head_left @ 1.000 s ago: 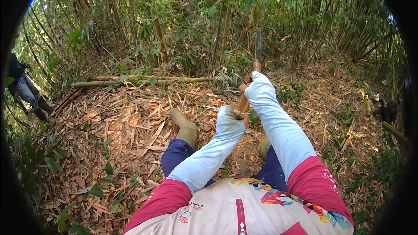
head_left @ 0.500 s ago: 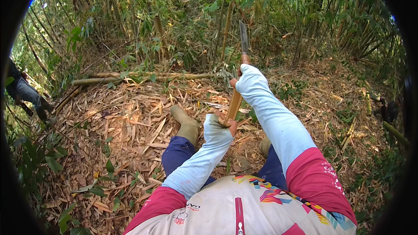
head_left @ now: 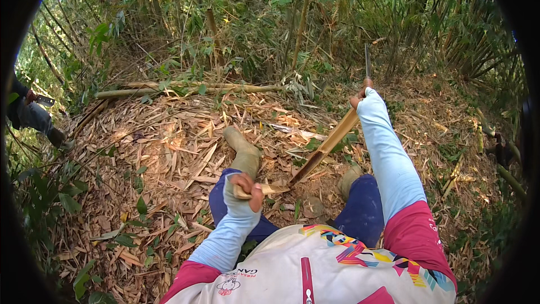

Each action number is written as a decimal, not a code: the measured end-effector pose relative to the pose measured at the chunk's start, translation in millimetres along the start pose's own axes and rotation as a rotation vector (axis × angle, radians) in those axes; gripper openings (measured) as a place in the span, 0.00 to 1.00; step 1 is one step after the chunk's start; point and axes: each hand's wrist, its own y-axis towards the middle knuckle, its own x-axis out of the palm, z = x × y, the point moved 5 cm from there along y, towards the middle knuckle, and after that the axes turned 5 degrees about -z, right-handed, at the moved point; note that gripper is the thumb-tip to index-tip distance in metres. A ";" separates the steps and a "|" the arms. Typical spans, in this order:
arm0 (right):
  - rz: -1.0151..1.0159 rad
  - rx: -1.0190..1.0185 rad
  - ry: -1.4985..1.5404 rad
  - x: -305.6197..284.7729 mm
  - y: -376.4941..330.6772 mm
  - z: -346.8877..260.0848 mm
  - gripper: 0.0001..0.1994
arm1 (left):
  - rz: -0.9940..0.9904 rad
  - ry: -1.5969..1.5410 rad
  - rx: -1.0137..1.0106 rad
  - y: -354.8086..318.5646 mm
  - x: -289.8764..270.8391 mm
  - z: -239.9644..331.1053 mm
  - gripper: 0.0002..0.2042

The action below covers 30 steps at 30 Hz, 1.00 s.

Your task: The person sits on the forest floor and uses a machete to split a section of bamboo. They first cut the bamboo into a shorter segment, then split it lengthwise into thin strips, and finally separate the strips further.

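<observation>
My right hand (head_left: 364, 95), its arm stretched out ahead, is closed round a machete (head_left: 368, 62) whose dark blade points up and away. A split bamboo piece (head_left: 334, 138), pale with a brown lower end, slants from the right hand down toward the ground between my boots. Whether the right fingers also grip it is hard to make out. My left hand (head_left: 247, 188), near my left knee, is closed on a short pale bamboo strip (head_left: 271, 189). The free end of that strip lies close to the bamboo piece's lower end; whether they touch I cannot tell.
Dry bamboo sheaths and leaves (head_left: 169, 146) cover the ground around my boots (head_left: 243, 152). Cut bamboo poles (head_left: 185, 89) lie across ahead. Dense bamboo growth stands behind. At the far left is another person (head_left: 28, 111) with a blade (head_left: 44, 100); more poles (head_left: 511, 180) are at right.
My hands have moved apart: the left back toward my knee with the short strip, the right rightward with the machete. The long bamboo piece has swung into a slant. The other person's blade now shows.
</observation>
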 end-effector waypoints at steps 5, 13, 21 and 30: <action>0.099 0.051 0.079 -18.4 -10.0 72.3 0.11 | 0.349 -0.182 -0.074 16.3 -62.4 -28.6 0.07; 0.301 0.252 0.035 -86.2 -76.4 230.8 0.15 | 0.716 -0.418 -0.296 -4.7 -147.7 -71.1 0.17; 0.367 0.466 -0.003 -101.9 -114.8 286.3 0.16 | 0.910 -0.267 -0.343 -11.5 -167.1 -78.9 0.27; 0.418 0.558 0.025 -106.1 -152.9 321.2 0.16 | 1.090 -0.183 -0.332 -15.4 -163.7 -61.2 0.22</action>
